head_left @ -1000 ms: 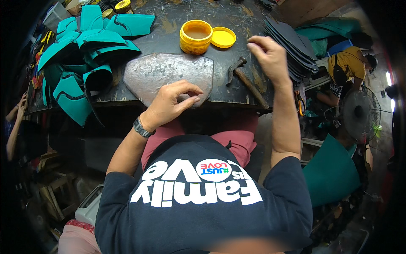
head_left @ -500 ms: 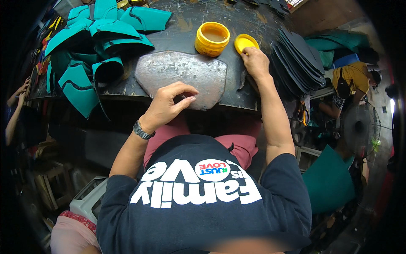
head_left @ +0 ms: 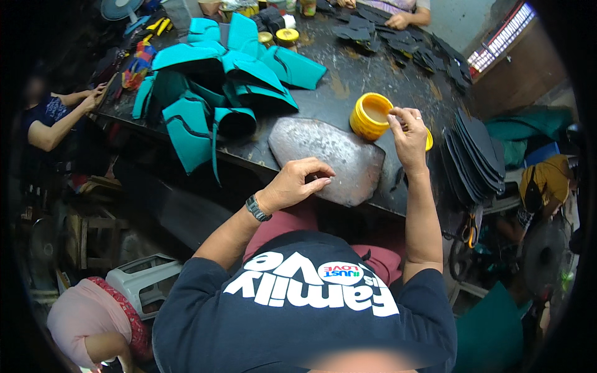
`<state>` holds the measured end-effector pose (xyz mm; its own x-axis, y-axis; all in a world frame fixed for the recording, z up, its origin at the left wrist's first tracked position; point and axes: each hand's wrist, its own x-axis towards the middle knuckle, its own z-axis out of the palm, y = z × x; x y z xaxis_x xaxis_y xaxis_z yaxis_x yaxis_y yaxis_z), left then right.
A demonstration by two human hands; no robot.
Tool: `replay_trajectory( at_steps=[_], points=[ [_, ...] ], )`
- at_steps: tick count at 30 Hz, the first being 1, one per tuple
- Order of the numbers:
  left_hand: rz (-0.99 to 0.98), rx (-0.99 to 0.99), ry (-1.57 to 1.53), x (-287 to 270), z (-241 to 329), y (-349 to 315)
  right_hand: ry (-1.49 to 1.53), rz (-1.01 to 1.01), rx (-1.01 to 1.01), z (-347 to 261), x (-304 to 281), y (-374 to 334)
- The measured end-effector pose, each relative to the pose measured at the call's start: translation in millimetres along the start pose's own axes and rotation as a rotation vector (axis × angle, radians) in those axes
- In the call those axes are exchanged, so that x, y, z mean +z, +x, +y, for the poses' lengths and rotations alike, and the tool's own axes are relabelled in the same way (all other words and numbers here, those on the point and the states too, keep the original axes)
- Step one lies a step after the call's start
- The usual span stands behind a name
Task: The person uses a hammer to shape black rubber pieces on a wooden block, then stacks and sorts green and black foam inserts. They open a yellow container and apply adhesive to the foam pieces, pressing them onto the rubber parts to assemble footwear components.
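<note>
In the middle of the frame, the left hand (head_left: 297,180) curls over the grey slab (head_left: 329,152), thumb and pointer finger a little apart. Up and to the right, the right hand (head_left: 410,143) is by the rim of the open yellow tub (head_left: 365,126), fingers bunched; I can't tell if they pinch anything. The yellow lid (head_left: 429,140) peeks out behind it.

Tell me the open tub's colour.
The tub is yellow with darker smears, clearest in the head view.

Single head-worn fisheye view faces down and forward, at close range, from above the wearer's shirt (head_left: 311,320) across the worktop (head_left: 398,81).
</note>
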<state>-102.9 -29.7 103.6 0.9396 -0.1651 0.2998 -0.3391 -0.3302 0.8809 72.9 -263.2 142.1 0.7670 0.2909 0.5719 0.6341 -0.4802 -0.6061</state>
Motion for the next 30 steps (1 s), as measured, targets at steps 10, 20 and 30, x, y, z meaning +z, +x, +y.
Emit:
replay_trajectory(
  at_steps=[10,20,30],
  points=[
    [0.321,0.161,0.325,-3.7,-40.2,2.9,-0.531,-0.272,0.045,8.0,19.2,32.5],
    [0.355,0.172,0.362,1.9,-45.0,0.2,-0.752,-0.612,0.31,1.4,26.0,53.4],
    [0.374,0.172,0.42,4.9,-49.5,4.1,-1.07,-0.468,-0.166,-17.6,-3.6,40.2]
  ],
)
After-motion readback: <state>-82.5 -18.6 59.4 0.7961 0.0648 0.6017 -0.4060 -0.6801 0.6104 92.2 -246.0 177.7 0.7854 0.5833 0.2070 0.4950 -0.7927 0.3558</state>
